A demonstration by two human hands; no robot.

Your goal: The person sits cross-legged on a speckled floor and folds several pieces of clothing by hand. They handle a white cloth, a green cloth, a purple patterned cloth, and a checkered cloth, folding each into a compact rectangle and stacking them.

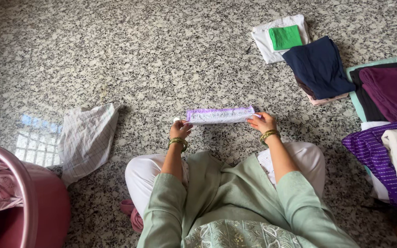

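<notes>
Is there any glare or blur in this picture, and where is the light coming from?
Head view: sharp throughout, no motion blur; a bluish window reflection glares on the polished floor at left, beside the checked cloth; light is soft, shadows faint under the folded cloth and both hands.

Before us on the floor lies a folded strip of cloth; a checked cloth and tub sit left, and folded clothes stacks lie right.

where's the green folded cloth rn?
Head view, upper right: the green folded cloth lies on a white folded cloth on the granite floor, just left of the navy folded cloth.
</notes>
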